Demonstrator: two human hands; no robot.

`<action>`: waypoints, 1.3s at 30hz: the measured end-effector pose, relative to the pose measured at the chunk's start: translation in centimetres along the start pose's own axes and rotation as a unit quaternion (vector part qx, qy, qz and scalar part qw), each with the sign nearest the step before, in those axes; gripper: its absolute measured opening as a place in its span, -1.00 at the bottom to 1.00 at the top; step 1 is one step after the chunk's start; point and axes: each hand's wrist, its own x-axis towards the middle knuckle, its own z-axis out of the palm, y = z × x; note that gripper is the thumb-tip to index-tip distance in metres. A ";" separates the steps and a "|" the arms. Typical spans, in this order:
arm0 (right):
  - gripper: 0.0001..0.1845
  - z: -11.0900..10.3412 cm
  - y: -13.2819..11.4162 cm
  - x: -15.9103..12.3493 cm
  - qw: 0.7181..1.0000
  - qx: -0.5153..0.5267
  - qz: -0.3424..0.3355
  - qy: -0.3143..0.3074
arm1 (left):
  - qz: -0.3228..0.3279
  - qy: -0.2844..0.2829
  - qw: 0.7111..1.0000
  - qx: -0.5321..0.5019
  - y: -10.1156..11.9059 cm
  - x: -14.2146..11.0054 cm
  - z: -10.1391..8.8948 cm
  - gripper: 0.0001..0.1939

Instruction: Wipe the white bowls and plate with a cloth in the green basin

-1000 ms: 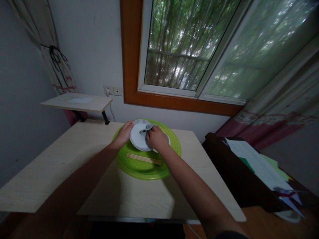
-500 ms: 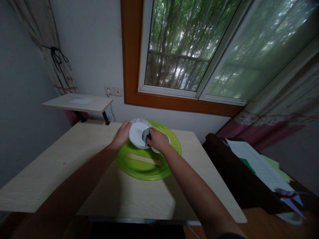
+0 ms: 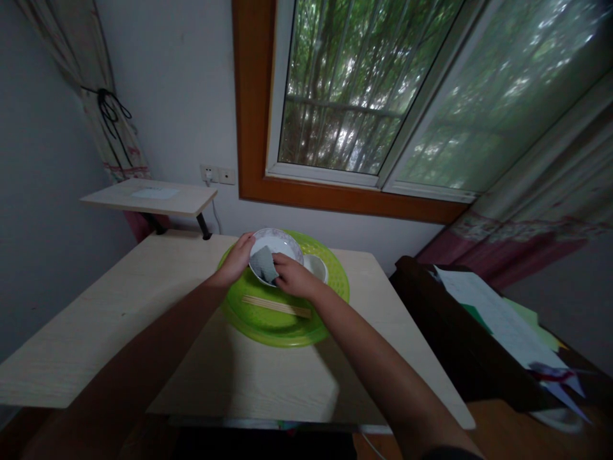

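My left hand [image 3: 238, 257] grips the left rim of a white plate [image 3: 282, 237] with a patterned border, held over a round green tray [image 3: 282, 335]. In my right hand [image 3: 293, 276] is a grey cloth [image 3: 263, 264], pressed against the plate's lower left inside; the fingers are closed on it. A small white bowl [image 3: 316, 267] sits on the tray just right of the plate, partly covered by my right hand. Several light wooden chopsticks [image 3: 276, 306] lie side by side on the tray, nearer to me.
The tray rests on a pale wooden desk [image 3: 268, 386]. A small raised shelf [image 3: 153, 198] with a paper stands at the back left. To the right, a dark brown piece of furniture [image 3: 431, 313] holds papers [image 3: 498, 316]. A window lies behind the desk.
My right hand has moved the cloth from the plate's right side toward its lower left, so more of the cloth shows. The small bowl is less covered. My left hand keeps its hold.
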 end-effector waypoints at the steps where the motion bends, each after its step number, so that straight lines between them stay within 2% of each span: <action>1: -0.62 0.1 0.0 0.1 1.000 -0.006 0.000 -0.002 | -0.002 -0.008 1.000 -0.005 0.0 0.0 0.1 -0.58; 6: -0.60 0.5 0.0 0.1 0.999 -0.043 0.018 -0.009 | -0.010 -0.052 0.998 -0.039 0.5 -0.4 0.5 -0.58; 10: -0.62 0.3 0.0 0.2 0.992 -0.103 0.069 0.012 | 0.011 -0.088 0.995 -0.040 0.8 -0.6 0.8 -0.56; 15: -0.68 -0.4 0.1 0.3 0.969 -0.194 0.153 0.031 | 0.028 -0.112 0.993 -0.015 1.4 -0.8 0.9 -0.55; 20: -0.68 -1.1 0.1 0.1 0.942 -0.223 0.250 0.036 | 0.021 -0.096 0.995 -0.019 2.1 -1.1 0.8 -0.54; 27: -0.70 -1.3 0.3 0.0 0.926 -0.217 0.309 0.024 | 0.006 -0.051 0.999 0.003 1.3 -0.8 0.3 -0.54; 33: -0.67 -1.3 0.1 -0.2 0.932 -0.201 0.300 -0.006 | 0.026 -0.023 0.999 -0.012 0.7 -0.4 -0.1 -0.54; 39: -0.79 -0.9 0.2 -0.5 0.977 -0.104 0.185 -0.021 | 0.017 0.008 1.000 -0.006 0.3 -0.1 -0.1 -0.52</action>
